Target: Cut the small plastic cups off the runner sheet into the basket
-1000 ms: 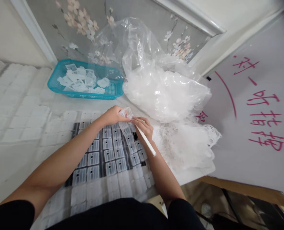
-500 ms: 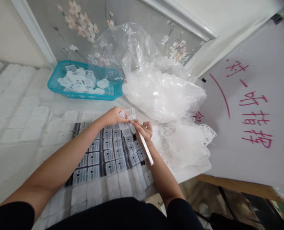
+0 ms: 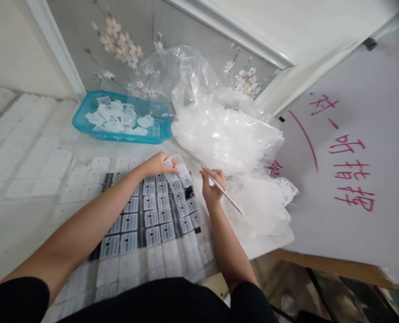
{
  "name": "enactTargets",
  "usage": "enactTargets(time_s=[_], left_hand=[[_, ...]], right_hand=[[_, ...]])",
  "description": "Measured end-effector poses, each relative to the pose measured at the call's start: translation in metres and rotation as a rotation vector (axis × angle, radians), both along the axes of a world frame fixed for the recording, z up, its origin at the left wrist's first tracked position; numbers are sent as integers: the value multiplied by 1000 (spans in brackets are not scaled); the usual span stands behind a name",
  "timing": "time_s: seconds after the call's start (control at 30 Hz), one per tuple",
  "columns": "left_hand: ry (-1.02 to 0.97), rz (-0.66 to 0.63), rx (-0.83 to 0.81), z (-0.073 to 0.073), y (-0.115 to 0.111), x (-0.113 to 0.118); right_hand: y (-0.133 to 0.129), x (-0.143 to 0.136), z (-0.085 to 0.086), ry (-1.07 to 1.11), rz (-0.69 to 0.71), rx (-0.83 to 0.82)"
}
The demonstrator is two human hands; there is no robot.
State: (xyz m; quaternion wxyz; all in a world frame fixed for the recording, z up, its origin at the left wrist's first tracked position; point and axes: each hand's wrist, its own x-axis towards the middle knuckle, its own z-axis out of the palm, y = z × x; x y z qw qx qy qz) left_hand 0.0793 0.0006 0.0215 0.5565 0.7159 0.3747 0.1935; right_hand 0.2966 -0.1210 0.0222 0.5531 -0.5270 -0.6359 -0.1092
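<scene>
My left hand (image 3: 162,165) is closed on a clear plastic box (image 3: 177,162), held over the far right part of a grid of similar boxes (image 3: 151,218). Between the fingers of my right hand (image 3: 214,186) is a thin white stick, like a pen or tweezers (image 3: 231,202), slanting down to the right. Its tip points up and left, apart from the box. Beneath my hands the grid lies in rows on black strips, and a black gap (image 3: 189,193) shows among the boxes on the right.
A turquoise basket (image 3: 119,138) with several clear pieces stands at the back. Beside it bulges a clear plastic bag (image 3: 216,128) of white material. White lacy sheets (image 3: 260,208) lie at the right, below a whiteboard (image 3: 320,215) with red writing. More pale boxes (image 3: 34,161) cover the left side.
My right hand has drawn away from the box to the right, its stick now pointing up-left. The box in my left hand has tilted and come slightly lower. The view has shifted a little.
</scene>
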Motion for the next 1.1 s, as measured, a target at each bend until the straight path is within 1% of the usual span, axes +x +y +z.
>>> enactTargets(time_s=[0.17, 0.27, 0.37, 0.47, 0.53, 0.6, 0.7, 0.83, 0.9, 0.97, 1.03, 1.1], left_hand=[[14, 19, 28, 0, 0, -1], [16, 18, 62, -1, 1, -1], [9, 29, 133, -3, 1, -1], [-21, 56, 264, -6, 1, 0], [-1, 104, 389, -11, -1, 2], [82, 140, 517, -16, -4, 4], [234, 143, 696, -19, -7, 5], [392, 141, 849, -12, -11, -2], [467, 112, 889, -7, -21, -8], [536, 41, 912, -4, -44, -13], [589, -62, 905, -3, -76, -16], [612, -180, 855, 0, -112, -16]], right_hand=[[2, 15, -9, 122, -14, -144], [5, 17, -14, 169, -13, -196], [8, 15, -20, 252, -2, -270], [9, 13, -25, 301, 45, -323], [8, 12, -26, 259, 74, -322], [8, 12, -26, 188, 83, -322], [7, 11, -26, 122, 91, -391], [7, 9, -30, 94, 144, -484], [6, 8, -31, 83, 163, -494], [5, 5, -29, 75, 177, -499], [4, 2, -27, 62, 194, -523], [3, 0, -24, 48, 220, -553]])
